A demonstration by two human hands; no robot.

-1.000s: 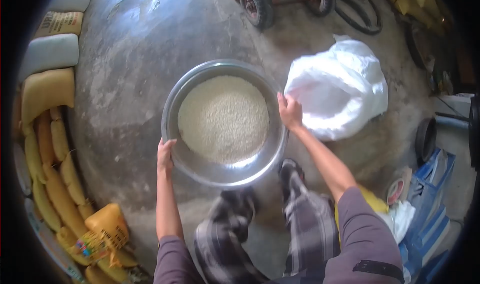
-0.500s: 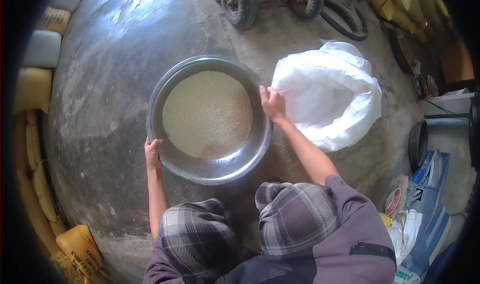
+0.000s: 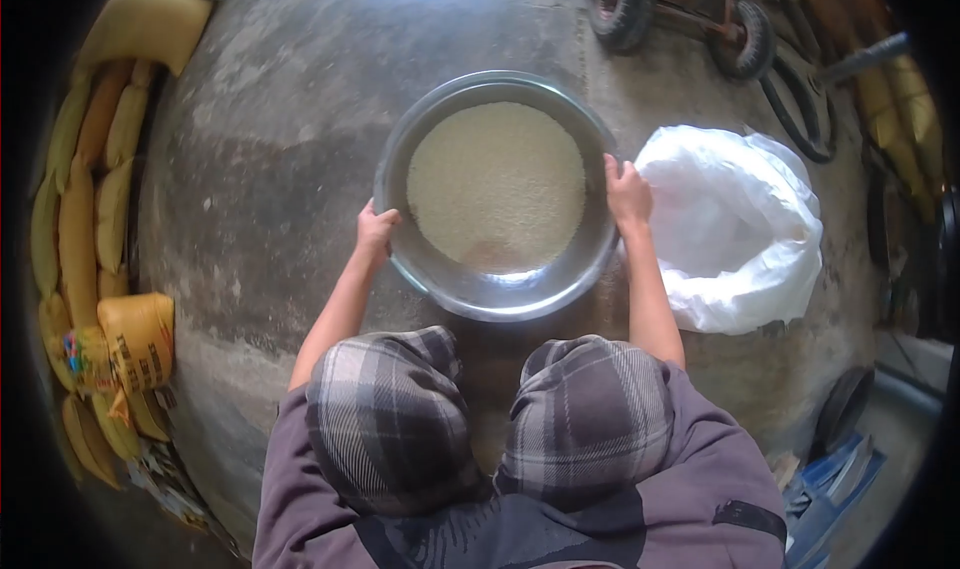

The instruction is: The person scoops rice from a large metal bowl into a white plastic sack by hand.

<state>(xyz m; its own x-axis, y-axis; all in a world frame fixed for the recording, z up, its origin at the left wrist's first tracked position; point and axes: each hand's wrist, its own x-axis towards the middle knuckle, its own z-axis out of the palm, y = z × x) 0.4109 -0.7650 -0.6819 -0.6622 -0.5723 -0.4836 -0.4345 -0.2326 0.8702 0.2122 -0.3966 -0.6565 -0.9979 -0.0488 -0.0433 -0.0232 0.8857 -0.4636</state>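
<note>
A wide metal basin (image 3: 440, 294) holds a broad layer of pale grain (image 3: 495, 184) that looks like rice. My left hand (image 3: 376, 231) grips the basin's left rim, thumb over the edge. On the opposite side, my right hand (image 3: 628, 194) is closed on the right rim, close to the white sack. That white sack (image 3: 735, 299) stands wide open on the floor to the right of the basin, its top edge rolled outward. The inside of the sack is pale, and its contents cannot be made out.
Filled yellow sacks (image 3: 78, 234) are stacked along the left, beside a yellow container (image 3: 137, 341). A wheeled cart (image 3: 690, 24) stands at the top right near a black tyre (image 3: 800, 114). Blue items (image 3: 835, 494) lie at the lower right.
The view has shifted, so the basin and the white sack appear farther right. Both hands keep their hold on the rim, and the grain surface looks more even.
</note>
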